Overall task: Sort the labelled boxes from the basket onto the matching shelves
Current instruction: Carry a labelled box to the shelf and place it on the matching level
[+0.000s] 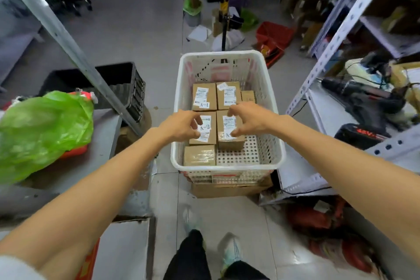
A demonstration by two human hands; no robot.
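A white plastic basket [228,55] stands on the floor ahead of me with several brown cardboard boxes inside. My left hand [180,126] curls over the box labelled A-2 [207,137], fingers touching its top and left edge. My right hand [246,118] spreads over the box beside it [229,141], thumb on its label so the number after "A-" is hidden. Behind them lie a box labelled A-1 [204,96] and another labelled box [228,94]. An unlabelled side of a box [199,155] faces up at the near left.
White metal shelving [336,36] rises on the right with a drill [354,91] on its low shelf. A slanted metal post [68,43], a black crate [122,82] and a green plastic bag [43,129] stand left. Clutter and a red bag [273,36] lie beyond the basket.
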